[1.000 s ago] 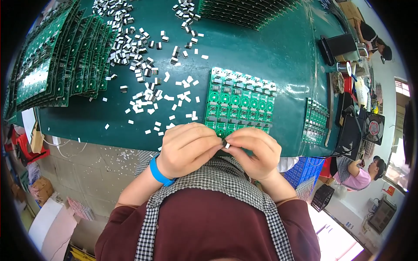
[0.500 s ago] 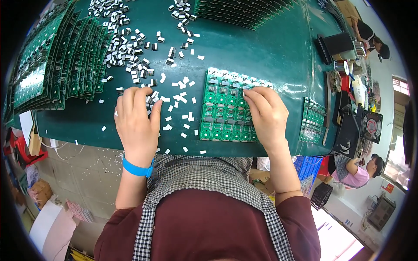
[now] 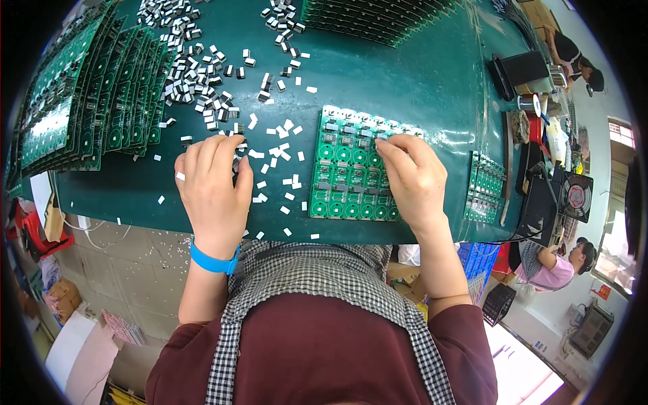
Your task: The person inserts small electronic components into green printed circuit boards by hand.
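Note:
My right hand (image 3: 415, 177) pinches with thumb and forefinger at the upper middle of a green circuit board panel (image 3: 343, 177). What lies between those fingertips is too small to make out. Beside them, small digit displays (image 3: 346, 141) sit in a row on the panel. On the left, my left hand (image 3: 213, 183) rests on the table with fingers curled, above a few dark, pinned parts showing between forefinger and thumb. Its palm is hidden. A small white slip (image 3: 180, 177) sticks to one of its fingers. More white slips (image 3: 282, 146) lie between my hands.
Loose white-topped parts with pins (image 3: 196, 77) spread over the green table (image 3: 378, 74). Circuit boards stand stacked at left (image 3: 74, 94) and far back (image 3: 378, 17). Another panel (image 3: 484, 185) lies at right, near a fan (image 3: 576, 196). Two other people are at the right.
My left fingers have shifted slightly and curled closer over the parts, and the white slip on a finger shows more plainly. My right fingertips have moved very little at the panel.

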Demonstrator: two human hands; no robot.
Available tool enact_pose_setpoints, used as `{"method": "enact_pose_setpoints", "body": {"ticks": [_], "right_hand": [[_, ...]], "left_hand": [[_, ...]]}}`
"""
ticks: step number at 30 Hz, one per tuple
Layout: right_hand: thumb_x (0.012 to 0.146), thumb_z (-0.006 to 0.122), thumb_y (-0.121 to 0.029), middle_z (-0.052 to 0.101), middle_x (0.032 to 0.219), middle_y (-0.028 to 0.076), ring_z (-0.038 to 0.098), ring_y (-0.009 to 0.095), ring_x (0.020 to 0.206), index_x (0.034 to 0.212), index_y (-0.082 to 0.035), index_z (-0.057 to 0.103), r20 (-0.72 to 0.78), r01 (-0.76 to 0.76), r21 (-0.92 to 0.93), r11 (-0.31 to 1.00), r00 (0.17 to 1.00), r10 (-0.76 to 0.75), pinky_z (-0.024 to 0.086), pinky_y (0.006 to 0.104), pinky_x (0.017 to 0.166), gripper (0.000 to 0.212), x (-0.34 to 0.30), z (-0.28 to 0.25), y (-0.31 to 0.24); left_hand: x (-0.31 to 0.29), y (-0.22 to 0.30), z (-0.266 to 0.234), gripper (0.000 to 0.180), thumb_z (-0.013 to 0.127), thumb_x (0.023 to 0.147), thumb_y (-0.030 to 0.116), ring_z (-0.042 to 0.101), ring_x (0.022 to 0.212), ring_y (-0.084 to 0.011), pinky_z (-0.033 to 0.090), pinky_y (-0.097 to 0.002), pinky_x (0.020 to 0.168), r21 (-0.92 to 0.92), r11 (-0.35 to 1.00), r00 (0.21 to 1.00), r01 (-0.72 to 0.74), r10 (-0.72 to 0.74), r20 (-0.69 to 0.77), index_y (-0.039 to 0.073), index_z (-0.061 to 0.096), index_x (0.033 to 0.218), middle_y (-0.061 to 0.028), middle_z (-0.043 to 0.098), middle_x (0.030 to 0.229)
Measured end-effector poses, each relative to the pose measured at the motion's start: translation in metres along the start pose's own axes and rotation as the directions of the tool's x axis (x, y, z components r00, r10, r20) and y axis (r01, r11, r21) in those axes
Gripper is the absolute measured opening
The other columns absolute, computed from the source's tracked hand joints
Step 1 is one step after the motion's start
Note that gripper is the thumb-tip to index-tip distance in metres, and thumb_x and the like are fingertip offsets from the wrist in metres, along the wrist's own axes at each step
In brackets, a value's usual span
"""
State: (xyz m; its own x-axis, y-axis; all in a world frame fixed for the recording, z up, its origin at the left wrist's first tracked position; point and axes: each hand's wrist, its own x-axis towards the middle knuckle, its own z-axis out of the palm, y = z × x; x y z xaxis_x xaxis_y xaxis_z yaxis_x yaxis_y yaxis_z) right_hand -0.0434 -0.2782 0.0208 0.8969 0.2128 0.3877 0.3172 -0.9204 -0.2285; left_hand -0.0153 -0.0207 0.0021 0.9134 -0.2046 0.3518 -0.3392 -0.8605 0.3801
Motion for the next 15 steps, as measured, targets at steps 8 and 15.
{"method": "enact_pose_setpoints", "body": {"ticks": [8, 15], "right_hand": [[0.067, 0.064, 0.004, 0.061, 0.086, 0.004, 0.062, 0.020, 0.075, 0.091, -0.005, 0.067, 0.014, 0.008, 0.020, 1.000, 1.000, -0.008, 0.052, 0.0304, 0.063, 0.025, -0.002, -0.002, 0.003], [0.071, 0.068, 0.001, 0.062, 0.087, 0.005, 0.063, 0.020, 0.075, 0.095, -0.006, 0.067, 0.020, -0.084, -0.039, 0.996, 0.996, 0.085, 0.051, 0.0297, 0.062, 0.025, 0.000, -0.007, -0.014]], "left_hand": [[0.002, -0.004, 0.000, 0.021, 0.068, 0.072, 0.006, 0.053, 0.096, -0.0227, 0.036, -0.0383, 0.091, -0.032, 0.999, 1.000, -0.009, 0.010, 0.023, 0.007, 0.061, 0.091, -0.0046, 0.060, 0.095], [0.006, 0.020, -0.014, 0.018, 0.071, 0.068, -0.003, 0.060, 0.083, -0.0255, 0.046, -0.0358, 0.075, -0.532, 0.844, 0.998, -0.063, 0.044, -0.049, 0.004, 0.065, 0.083, -0.0067, 0.066, 0.084]]}}
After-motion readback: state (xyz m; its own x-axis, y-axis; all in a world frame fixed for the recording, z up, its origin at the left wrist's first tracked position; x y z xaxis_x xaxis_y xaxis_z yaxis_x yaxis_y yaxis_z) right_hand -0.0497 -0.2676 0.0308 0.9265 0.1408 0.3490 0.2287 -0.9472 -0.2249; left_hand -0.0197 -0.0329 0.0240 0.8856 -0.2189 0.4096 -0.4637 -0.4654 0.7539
